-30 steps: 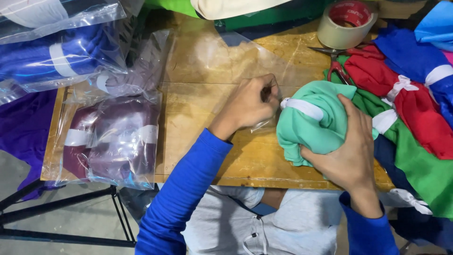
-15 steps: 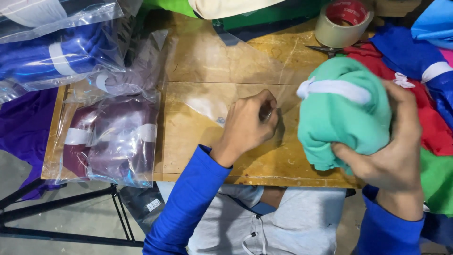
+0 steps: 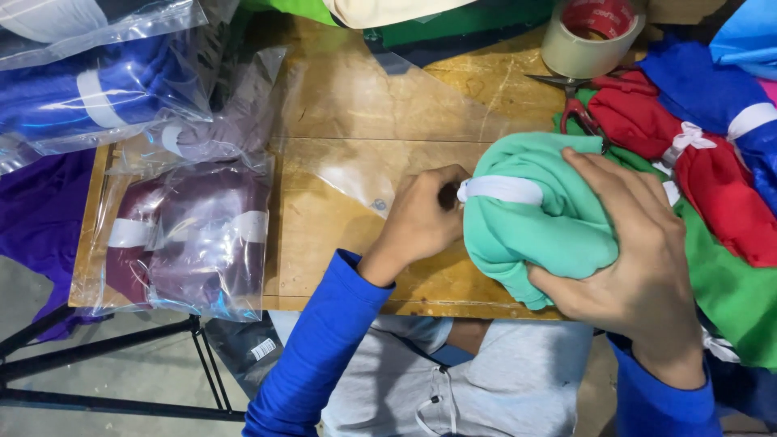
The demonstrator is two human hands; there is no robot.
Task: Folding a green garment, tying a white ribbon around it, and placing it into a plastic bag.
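We see our right hand [image 3: 639, 259] clamped over a rolled teal bundle [image 3: 534, 218], fingers spread across its top and right side, the grip closed on the cloth. A white band [image 3: 502, 189] wraps the bundle near its left end. The bundle sits at the near right of the wooden tabletop [image 3: 356, 97], partly over the near edge, and its left end meets our left hand [image 3: 421, 218]. That hand is curled with its fingertips pinched on the edge of a clear bag [image 3: 364, 178], which lies flat on the wood and spreads toward the far left; the grip is closed on the plastic. The mouth of the bag is right at the bundle's banded end, but we cannot tell whether any cloth is inside it. To the left lie 2 bagged bundles, a maroon one [image 3: 190, 243] near and a blue one [image 3: 97, 97] farther off, each with a white band. On the far right stands a tape roll [image 3: 587, 36], with red-handled scissors [image 3: 579, 101] just near it. A red bundle [image 3: 712, 178] and green cloth [image 3: 728, 283] lie heaped on the right, just beside our right hand. Both sleeves are blue.
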